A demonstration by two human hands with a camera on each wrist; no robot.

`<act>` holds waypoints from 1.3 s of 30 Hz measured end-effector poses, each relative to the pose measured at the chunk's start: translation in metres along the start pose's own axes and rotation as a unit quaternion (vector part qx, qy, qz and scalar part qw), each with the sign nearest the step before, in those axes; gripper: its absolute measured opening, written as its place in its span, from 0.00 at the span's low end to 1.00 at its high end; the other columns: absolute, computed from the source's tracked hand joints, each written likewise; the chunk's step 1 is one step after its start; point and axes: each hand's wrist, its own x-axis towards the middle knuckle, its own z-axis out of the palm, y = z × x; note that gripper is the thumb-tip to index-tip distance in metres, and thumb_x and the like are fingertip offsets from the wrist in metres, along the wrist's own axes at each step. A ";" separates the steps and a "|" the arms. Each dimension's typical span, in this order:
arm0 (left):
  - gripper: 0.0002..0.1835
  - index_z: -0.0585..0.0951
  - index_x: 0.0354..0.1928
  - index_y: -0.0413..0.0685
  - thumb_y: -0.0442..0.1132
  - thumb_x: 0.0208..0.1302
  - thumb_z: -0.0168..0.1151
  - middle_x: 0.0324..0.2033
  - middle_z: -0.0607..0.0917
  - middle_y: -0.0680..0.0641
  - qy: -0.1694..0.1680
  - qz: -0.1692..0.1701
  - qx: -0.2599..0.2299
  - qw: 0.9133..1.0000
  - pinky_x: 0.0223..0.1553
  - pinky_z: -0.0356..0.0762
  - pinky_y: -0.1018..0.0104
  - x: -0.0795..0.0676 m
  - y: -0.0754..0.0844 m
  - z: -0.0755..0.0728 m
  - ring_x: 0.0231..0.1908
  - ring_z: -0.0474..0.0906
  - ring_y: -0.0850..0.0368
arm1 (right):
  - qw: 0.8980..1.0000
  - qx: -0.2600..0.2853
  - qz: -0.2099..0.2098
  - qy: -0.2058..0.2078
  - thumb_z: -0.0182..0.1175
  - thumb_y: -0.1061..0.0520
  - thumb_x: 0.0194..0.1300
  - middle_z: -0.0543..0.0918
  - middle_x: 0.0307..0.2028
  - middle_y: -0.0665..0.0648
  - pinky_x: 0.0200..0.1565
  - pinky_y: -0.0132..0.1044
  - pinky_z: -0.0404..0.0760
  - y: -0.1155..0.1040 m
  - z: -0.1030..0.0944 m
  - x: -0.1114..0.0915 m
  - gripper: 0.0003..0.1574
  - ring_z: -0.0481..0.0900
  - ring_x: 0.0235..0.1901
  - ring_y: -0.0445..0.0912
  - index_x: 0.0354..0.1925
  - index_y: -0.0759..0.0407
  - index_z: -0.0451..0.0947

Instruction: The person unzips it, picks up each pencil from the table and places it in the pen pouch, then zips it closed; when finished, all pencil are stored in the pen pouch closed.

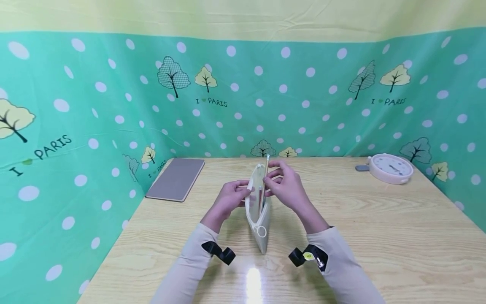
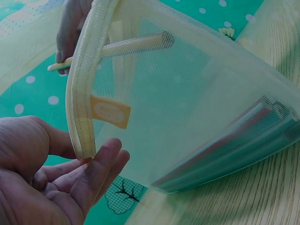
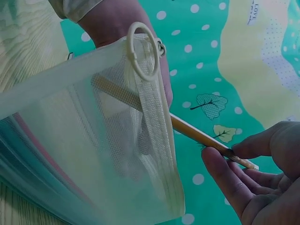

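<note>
A pale mesh zip pouch (image 1: pixel 263 240) stands upright on the table between the hands, its zipped mouth spread wide. My left hand (image 1: pixel 228 197) pinches the left rim; the left wrist view shows thumb and fingers at the zipper edge (image 2: pixel 83 126), near an orange label (image 2: pixel 110 111). With thumb and fingers, my right hand (image 1: pixel 286 185) pinches a slim golden-brown pencil (image 3: pixel 190 130) near its upper end. The pencil's lower part is inside the mouth, seen slanting through the mesh. Several long teal and red items (image 2: pixel 229 145) lie along the pouch's bottom. A ring pull (image 3: pixel 142 51) hangs at the zipper's near end.
A grey notebook (image 1: pixel 176 179) lies at the back left of the wooden table (image 1: pixel 372 236). At the back right is a round pink clock (image 1: pixel 391 169), beside a small dark grey flat object (image 1: pixel 362 168). A green dotted curtain (image 1: pixel 243 97) encloses the back and sides.
</note>
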 end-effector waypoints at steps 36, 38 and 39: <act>0.21 0.75 0.66 0.30 0.28 0.74 0.55 0.55 0.85 0.31 0.005 -0.001 -0.001 1.000 0.51 0.88 0.49 -0.001 0.003 0.003 0.44 0.88 0.49 | 0.945 -0.202 -0.083 -0.244 0.66 0.64 0.67 0.86 0.33 0.55 0.32 0.35 0.89 -0.019 -0.024 -0.014 0.18 0.83 0.27 0.41 0.53 0.70 0.79; 0.21 0.75 0.66 0.31 0.28 0.74 0.55 0.55 0.85 0.31 0.007 -0.001 -0.001 1.000 0.50 0.89 0.51 -0.001 0.003 0.003 0.44 0.88 0.48 | 0.914 -0.242 -0.113 -0.304 0.70 0.62 0.63 0.86 0.30 0.49 0.31 0.32 0.86 -0.024 -0.025 -0.019 0.16 0.81 0.26 0.37 0.49 0.66 0.82; 0.21 0.76 0.66 0.31 0.28 0.74 0.55 0.56 0.85 0.31 0.008 0.000 0.001 1.000 0.49 0.89 0.51 -0.001 0.003 0.002 0.45 0.88 0.48 | 0.899 -0.262 -0.121 -0.328 0.71 0.61 0.61 0.85 0.29 0.46 0.30 0.30 0.84 -0.026 -0.025 -0.021 0.16 0.80 0.26 0.36 0.47 0.65 0.83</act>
